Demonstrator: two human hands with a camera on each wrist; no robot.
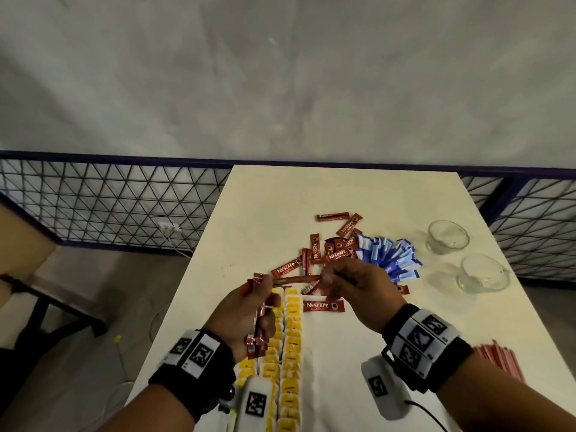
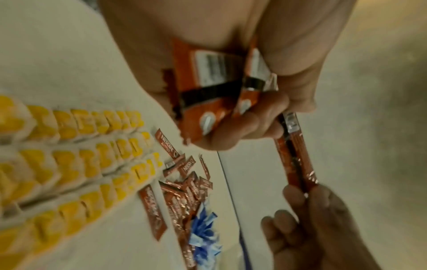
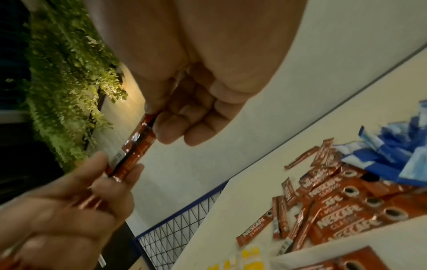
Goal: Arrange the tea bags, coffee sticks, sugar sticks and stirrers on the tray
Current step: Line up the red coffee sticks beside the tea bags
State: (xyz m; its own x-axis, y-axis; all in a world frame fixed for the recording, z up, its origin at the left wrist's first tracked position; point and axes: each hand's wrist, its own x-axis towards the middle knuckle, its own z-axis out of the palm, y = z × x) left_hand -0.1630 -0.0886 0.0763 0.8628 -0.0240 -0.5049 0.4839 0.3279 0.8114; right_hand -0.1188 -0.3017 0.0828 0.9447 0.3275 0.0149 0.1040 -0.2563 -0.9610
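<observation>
My left hand (image 1: 269,296) grips a bundle of red coffee sticks (image 1: 257,335) upright above the rows of yellow tea bags (image 1: 291,341). My right hand (image 1: 327,279) pinches one end of a single coffee stick (image 1: 296,279); its other end lies between the left hand's fingertips. The left wrist view shows the bundle (image 2: 208,87) in the left hand (image 2: 242,118) and the single stick (image 2: 295,153). The right wrist view has the right hand (image 3: 159,117) pinching that stick (image 3: 136,146). Loose coffee sticks (image 1: 330,247) and blue sugar sticks (image 1: 389,257) lie just beyond the hands. Red stirrers (image 1: 498,360) lie at the right.
Two clear glass cups (image 1: 447,236) (image 1: 481,272) stand at the right of the cream table (image 1: 265,198). A wire mesh fence (image 1: 109,201) runs behind the table. The table's left edge lies close to the tea bag rows.
</observation>
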